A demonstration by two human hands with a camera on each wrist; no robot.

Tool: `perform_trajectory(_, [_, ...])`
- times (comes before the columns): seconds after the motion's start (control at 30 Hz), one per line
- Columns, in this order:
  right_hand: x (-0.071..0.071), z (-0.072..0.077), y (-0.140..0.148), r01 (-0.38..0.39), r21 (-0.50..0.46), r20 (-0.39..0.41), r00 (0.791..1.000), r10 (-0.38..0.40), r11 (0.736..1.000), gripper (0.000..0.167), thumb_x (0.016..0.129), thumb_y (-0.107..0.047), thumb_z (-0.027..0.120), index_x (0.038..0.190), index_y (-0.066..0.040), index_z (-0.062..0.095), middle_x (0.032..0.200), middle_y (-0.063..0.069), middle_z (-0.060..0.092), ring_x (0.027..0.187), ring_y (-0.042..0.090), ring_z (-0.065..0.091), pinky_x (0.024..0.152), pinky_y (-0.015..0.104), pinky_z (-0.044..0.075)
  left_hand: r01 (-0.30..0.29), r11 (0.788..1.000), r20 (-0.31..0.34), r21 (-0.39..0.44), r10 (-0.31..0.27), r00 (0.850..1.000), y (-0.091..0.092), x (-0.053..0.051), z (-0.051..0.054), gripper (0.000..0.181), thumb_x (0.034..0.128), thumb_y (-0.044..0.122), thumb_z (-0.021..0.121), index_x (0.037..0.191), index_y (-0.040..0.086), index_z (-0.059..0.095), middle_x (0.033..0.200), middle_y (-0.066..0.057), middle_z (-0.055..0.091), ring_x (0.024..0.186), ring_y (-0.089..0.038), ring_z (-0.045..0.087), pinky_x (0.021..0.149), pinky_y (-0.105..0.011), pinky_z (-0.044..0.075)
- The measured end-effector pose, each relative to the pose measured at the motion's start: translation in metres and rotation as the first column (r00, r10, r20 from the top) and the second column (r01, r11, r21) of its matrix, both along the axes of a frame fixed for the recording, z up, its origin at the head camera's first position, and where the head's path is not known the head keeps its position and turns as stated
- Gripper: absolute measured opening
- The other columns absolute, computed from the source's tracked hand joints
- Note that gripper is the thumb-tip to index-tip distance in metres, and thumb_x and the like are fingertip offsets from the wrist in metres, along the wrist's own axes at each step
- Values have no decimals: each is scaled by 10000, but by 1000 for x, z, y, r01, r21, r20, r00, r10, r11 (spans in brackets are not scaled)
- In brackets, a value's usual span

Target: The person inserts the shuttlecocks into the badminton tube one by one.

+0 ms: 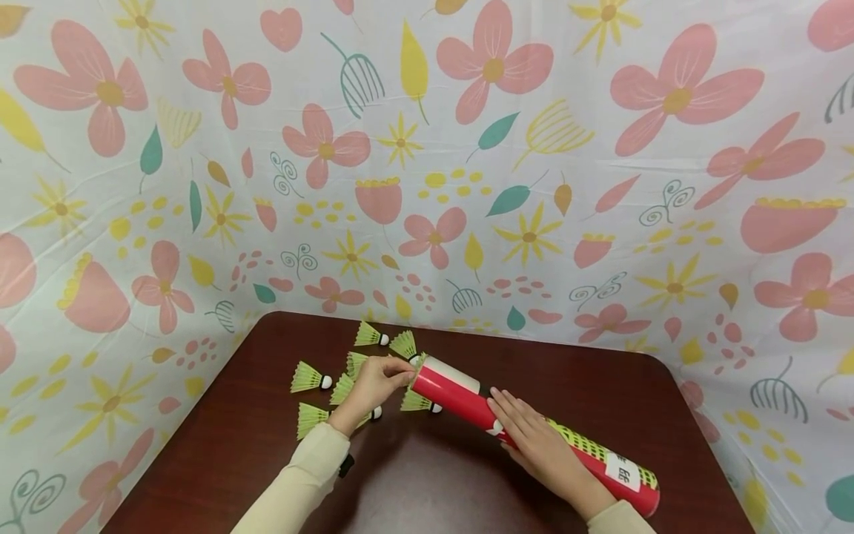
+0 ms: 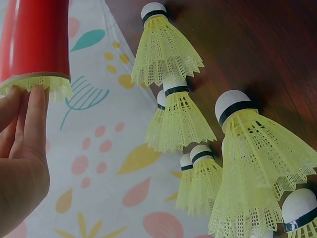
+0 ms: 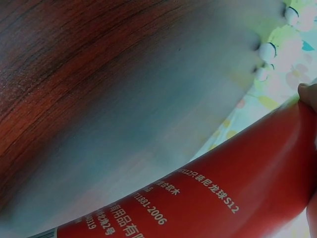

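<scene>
Tabletop (image 1: 567, 363), dark brown, stretched beneath the slanting red tube (image 1: 459, 399), which my right hand (image 1: 539, 445) gripped round the middle. My left hand (image 1: 373, 384) pinched the yellow skirt of one shuttlecock (image 2: 59, 88) poking from the tube's mouth, near other yellow shuttlecocks (image 1: 307, 377) lying scattered.

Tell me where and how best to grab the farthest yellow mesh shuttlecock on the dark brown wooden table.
Pinch that far shuttlecock by its rounded white head, probably from above: it lies on its side, the compact head pointing right, the skirt flaring left. A neighbouring yellow shuttlecock crowds an approach from the right.
</scene>
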State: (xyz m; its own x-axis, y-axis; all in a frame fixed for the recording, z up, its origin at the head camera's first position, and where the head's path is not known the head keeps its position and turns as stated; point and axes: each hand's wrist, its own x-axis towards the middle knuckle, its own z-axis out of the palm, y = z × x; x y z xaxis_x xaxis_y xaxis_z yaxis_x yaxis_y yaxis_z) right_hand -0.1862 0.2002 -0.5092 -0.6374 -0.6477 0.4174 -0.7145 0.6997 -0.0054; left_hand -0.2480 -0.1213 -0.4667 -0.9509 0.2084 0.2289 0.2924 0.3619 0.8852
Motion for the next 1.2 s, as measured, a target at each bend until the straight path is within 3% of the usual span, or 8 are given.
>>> perform_trajectory(0.23, [-2, 1, 0, -15, 9, -22, 1000, 15, 1000, 994, 712, -305, 833, 1515, -81, 291, 1565, 68, 277, 1404, 248, 304, 1146, 215, 18, 39, 999, 27, -5, -39, 999, 0, -2, 3, 83, 854, 69, 723, 920, 45, 765, 891, -93, 726, 768, -226, 684, 653, -332, 562])
perform_trajectory(0.37, [-4, -1, 1, -50, -1, -39, 998, 50, 999, 755, 908, -484, 471, 1511, -64, 293, 1562, 86, 280, 1405, 255, 302, 1150, 221, 32, 71, 997, 45, -6, -71, 996, 2, -5, 2, 100, 851, 34, 717, 938, 17, 761, 928, -119, 722, 771, -141, 672, 662, -303, 561])
perform_trajectory(0.47, [-5, -3, 2, -74, -15, -62, 995, 73, 997, 741, 941, -527, 243, 1502, -47, 305, 1554, 104, 292, 1399, 267, 314, 1155, 235, 52, 74, 997, 73, 37, -76, 994, 1, -8, 1, 97, 848, 34, 719, 930, 1, 760, 918, -129, 723, 770, -126, 674, 698, -374, 570])
perform_trajectory(0.57, [-6, -4, 3, -78, -18, -68, 995, 77, 997, 725, 940, -498, 297, 1500, -37, 307, 1551, 115, 297, 1396, 277, 320, 1158, 247, 66, 69, 993, 88, 101, -78, 993, -1, -10, 0, 107, 850, 49, 719, 925, -17, 755, 895, -145, 722, 767, -178, 698, 731, -451, 562])
perform_trajectory(0.7, [-5, -4, 6, -45, -1, -41, 998, 45, 999, 765, 887, -463, 456, 1510, -52, 289, 1560, 102, 279, 1407, 265, 298, 1154, 236, 42, 56, 986, 111, 155, -73, 991, -5, -8, 0, 129, 851, 51, 714, 945, -33, 744, 918, -187, 712, 829, -277, 707, 745, -403, 566])
perform_trajectory(0.97, [-6, -4, 11, 5, 9, -42, 999, -5, 1000, 762, 934, -554, 199, 1511, -67, 292, 1568, 79, 267, 1411, 254, 290, 1157, 245, 36, -107, 981, 96, 160, 93, 991, -10, 0, -14, 132, 873, 38, 687, 971, -40, 729, 954, -194, 698, 898, -332, 684, 754, -353, 563])
perform_trajectory(1.13, [-6, -3, 12, 20, 25, -20, 1000, -20, 999, 768, 906, -534, 287, 1517, -68, 277, 1571, 83, 257, 1413, 258, 280, 1156, 245, 24, -190, 982, 6, 12, 190, 982, -8, 2, -30, 140, 874, 41, 695, 992, -24, 734, 934, -150, 720, 839, -268, 687, 672, -293, 545])
perform_trajectory(1.2, [-5, -3, 12, 29, 28, -8, 1000, -29, 999, 780, 892, -492, 465, 1521, -75, 269, 1574, 80, 252, 1418, 253, 272, 1156, 244, 21, -213, 976, -9, -42, 213, 977, -7, 3, -37, 131, 873, 42, 697, 988, -6, 737, 936, -135, 720, 820, -252, 681, 650, -283, 534])
